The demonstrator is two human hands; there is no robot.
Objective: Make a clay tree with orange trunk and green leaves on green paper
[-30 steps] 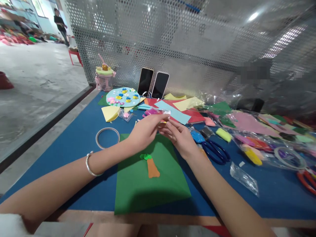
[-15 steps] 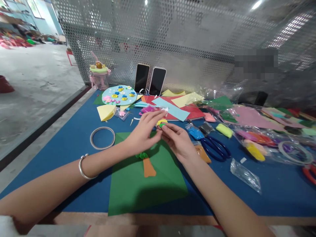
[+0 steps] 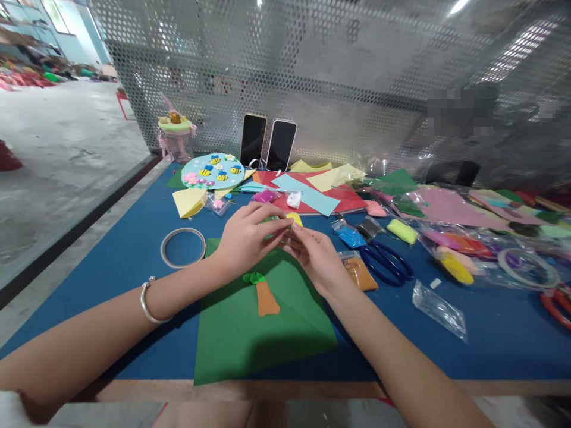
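My left hand (image 3: pixel 254 232) and my right hand (image 3: pixel 316 255) meet fingertip to fingertip above the top of a green sheet (image 3: pixel 267 351). Both are closed in a pinch around a small bit of green clay, mostly hidden by the fingers. A yellow piece (image 3: pixel 295 220) shows just behind the fingertips. On the green sheet lies an orange trunk shape (image 3: pixel 267 299), with green clay pieces (image 3: pixel 254 278) at its upper end.
Left of the sheet lies a tape roll (image 3: pixel 182 248). Blue-handled scissors (image 3: pixel 386 263), an orange clay bag (image 3: pixel 361 273) and a clear wrapper (image 3: pixel 439 310) lie right. Behind are a bee-decorated disc (image 3: pixel 213 172), coloured papers (image 3: pixel 307 193) and two phones (image 3: pixel 281 145).
My left fingers have come down over the green clay, which showed more clearly before. A white lump behind my hands is now uncovered. The whole view has shifted slightly.
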